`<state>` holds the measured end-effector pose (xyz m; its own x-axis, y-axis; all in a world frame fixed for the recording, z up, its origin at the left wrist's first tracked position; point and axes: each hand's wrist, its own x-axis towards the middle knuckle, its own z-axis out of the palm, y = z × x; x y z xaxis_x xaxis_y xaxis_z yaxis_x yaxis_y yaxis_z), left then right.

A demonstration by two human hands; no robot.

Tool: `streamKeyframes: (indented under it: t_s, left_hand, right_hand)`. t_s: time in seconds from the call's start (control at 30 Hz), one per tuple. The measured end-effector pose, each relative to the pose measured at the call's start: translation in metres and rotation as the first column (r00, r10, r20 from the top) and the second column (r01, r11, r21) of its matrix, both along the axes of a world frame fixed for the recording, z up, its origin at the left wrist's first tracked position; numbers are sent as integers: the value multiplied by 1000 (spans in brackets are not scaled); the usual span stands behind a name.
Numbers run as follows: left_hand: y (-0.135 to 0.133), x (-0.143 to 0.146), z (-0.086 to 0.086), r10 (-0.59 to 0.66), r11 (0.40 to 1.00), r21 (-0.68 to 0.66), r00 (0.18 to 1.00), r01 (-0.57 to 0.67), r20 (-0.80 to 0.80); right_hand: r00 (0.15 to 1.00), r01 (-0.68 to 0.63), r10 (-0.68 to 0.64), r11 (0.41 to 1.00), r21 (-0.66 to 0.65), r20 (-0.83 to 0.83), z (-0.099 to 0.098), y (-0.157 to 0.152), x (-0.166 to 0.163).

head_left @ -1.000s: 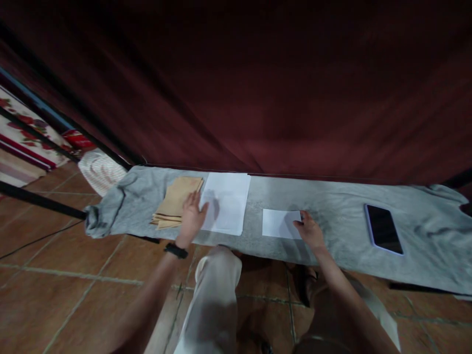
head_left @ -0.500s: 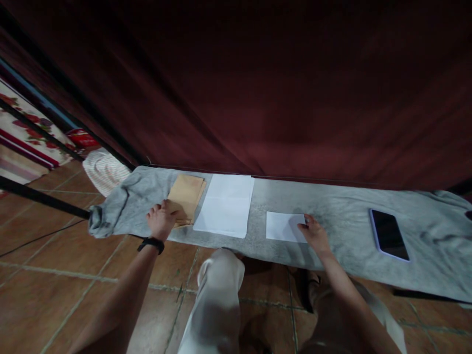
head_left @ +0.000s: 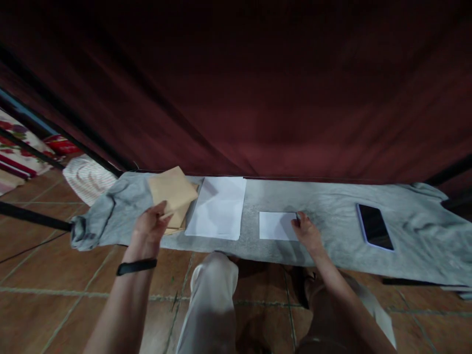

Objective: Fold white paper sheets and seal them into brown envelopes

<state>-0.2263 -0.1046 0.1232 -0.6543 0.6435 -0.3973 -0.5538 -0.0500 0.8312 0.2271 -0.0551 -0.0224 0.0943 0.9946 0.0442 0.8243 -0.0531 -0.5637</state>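
My left hand (head_left: 150,223) pinches a brown paper envelope (head_left: 173,188) by its near edge and holds it tilted above the cloth. Under it, partly covered, lies a small pile of like envelopes (head_left: 179,220). To the right of that pile is a stack of large white paper sheets (head_left: 217,214), with the raised envelope's shadow on its upper left. A smaller white paper (head_left: 276,226) lies flat further right. My right hand (head_left: 309,233) has its thumb and fingers closed on this paper's right edge.
A grey cloth (head_left: 332,206) covers the narrow bench. A phone in a lilac case (head_left: 376,226) lies on the right. A dark red curtain (head_left: 258,98) hangs behind, and dark metal bars (head_left: 33,216) stand at the left beside a striped white cloth (head_left: 88,179).
My left hand has taken an envelope from the pile and raised it. My right hand has stayed at the small paper's right edge, its fingers now closer together. The view has shifted slightly.
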Motion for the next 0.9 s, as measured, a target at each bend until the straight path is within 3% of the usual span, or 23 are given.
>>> streamKeyframes:
  t_s: [0.07,0.17,0.27,0.37,0.43,0.57,0.63,0.8,0.9]
  left_hand:
    - [5,44,-9,-211,974,97,976,205,55]
    - [15,120,-36,-329,944,92,932,318,154]
    - [26,188,-65,-404,915,92,889,393,217]
    - [36,230,-85,-481,877,120,849,466,218]
    - [41,245,-93,-508,862,122,838,493,202]
    - [47,251,-104,-545,838,114,811,534,214]
    - [48,248,-107,-559,827,107,788,552,258]
    - [52,239,-103,-590,801,128,733,585,338]
    - [53,236,-99,-595,795,133,718,592,361]
  right_hand:
    - [997,5,2,996,84,-81,5,1,-2]
    - [909,-38,88,991,130,-407,15,5,-14]
    - [601,-93,25,995,-38,-799,24,6,-33]
    - [311,-179,-66,976,-127,-948,29,4,-51]
    - [242,-164,-94,977,-137,-966,29,5,-59]
    - [241,-111,-122,982,-152,-963,27,11,-61]
    - [198,-118,-158,976,-183,-967,26,14,-60]
    - [27,-267,-231,936,-230,-973,33,20,-55]
    - [13,-278,-237,932,-231,-971,37,24,-53]
